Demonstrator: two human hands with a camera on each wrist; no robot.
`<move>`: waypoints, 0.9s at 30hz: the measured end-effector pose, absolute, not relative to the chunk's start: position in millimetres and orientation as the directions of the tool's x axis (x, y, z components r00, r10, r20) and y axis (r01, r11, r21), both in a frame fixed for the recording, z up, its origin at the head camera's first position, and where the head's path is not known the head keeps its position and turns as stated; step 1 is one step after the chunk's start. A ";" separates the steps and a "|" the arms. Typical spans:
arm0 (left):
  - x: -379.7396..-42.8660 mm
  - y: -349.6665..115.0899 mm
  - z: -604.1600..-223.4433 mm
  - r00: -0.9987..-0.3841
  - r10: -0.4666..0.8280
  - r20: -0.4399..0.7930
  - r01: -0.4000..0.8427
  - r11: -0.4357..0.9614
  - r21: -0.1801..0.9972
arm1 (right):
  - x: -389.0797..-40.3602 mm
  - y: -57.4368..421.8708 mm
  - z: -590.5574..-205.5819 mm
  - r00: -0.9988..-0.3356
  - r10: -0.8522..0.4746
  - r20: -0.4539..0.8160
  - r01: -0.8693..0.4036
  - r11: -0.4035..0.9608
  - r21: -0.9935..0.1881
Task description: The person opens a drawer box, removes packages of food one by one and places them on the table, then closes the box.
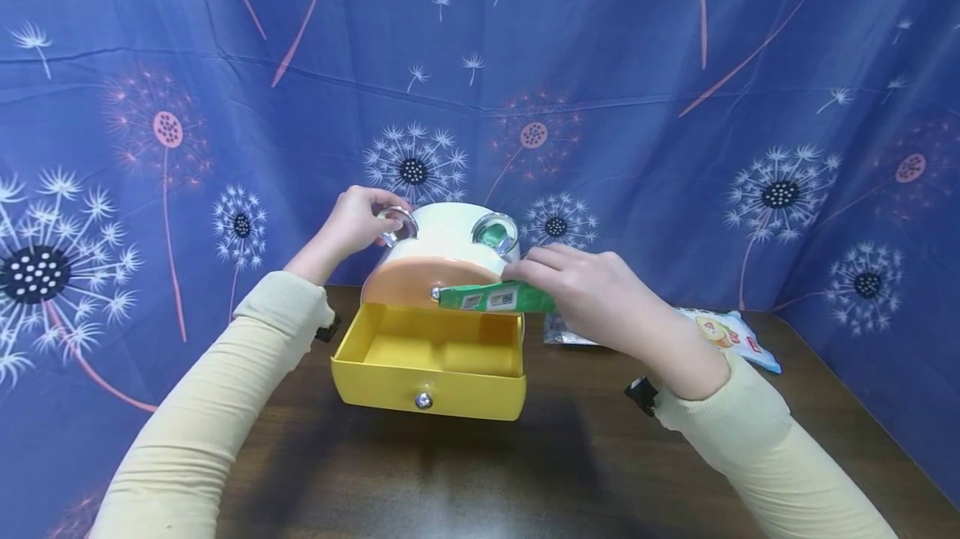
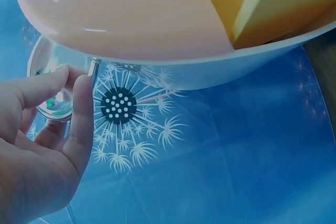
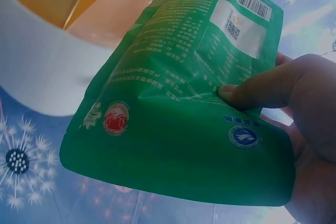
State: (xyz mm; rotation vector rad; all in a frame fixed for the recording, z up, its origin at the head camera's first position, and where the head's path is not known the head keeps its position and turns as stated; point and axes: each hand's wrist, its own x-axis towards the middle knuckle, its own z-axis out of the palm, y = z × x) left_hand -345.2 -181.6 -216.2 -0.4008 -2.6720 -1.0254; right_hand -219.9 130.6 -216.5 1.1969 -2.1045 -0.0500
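A small storage box point(image 1: 446, 227) with a white rounded top and a peach upper front stands on the table. Its yellow lower drawer point(image 1: 375, 385) is pulled out, and the part of its inside in view holds nothing. Two round silver eye-like pieces sit on top. My left hand point(image 1: 360, 221) grips the left silver piece point(image 2: 51, 59) between thumb and fingers. In my right hand point(image 1: 596, 293) is a green printed pouch point(image 3: 173, 140), pinched with the thumb on its printed face. It is held in front of the peach panel, above the drawer's right side.
On the brown table point(image 1: 420, 481), a white and light-blue snack packet point(image 1: 731, 335) lies at the right. A silvery packet point(image 1: 566, 331) is partly hidden behind my right hand. Blue dandelion-print cloth point(image 1: 480, 39) hangs around the back and sides.
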 end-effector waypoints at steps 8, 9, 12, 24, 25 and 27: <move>-346.2 -182.5 -217.7 -0.928 0.166 0.335 0.346 0.720 0.602 | -220.6 151.9 -215.5 -0.359 -0.734 0.576 -0.726 0.607 0.322; -346.2 -182.5 -217.7 -0.928 0.165 0.334 0.345 0.719 0.603 | -220.6 154.5 -215.3 -0.360 -0.731 0.580 -0.724 0.611 0.321; -345.9 -182.4 -217.7 -0.930 0.159 0.332 0.340 0.719 0.606 | -220.9 162.0 -215.7 -0.372 -0.722 0.583 -0.715 0.623 0.316; -346.0 -182.3 -218.1 -0.934 0.144 0.328 0.330 0.704 0.629 | -224.7 187.2 -225.1 -0.352 -0.699 0.622 -0.717 0.629 0.301; -346.0 -182.1 -218.1 -0.935 0.142 0.326 0.327 0.703 0.631 | -224.8 189.1 -226.2 -0.350 -0.698 0.625 -0.717 0.629 0.301; -346.0 -181.8 -218.3 -0.937 0.140 0.321 0.323 0.700 0.637 | -224.5 193.1 -228.5 -0.352 -0.695 0.627 -0.716 0.632 0.297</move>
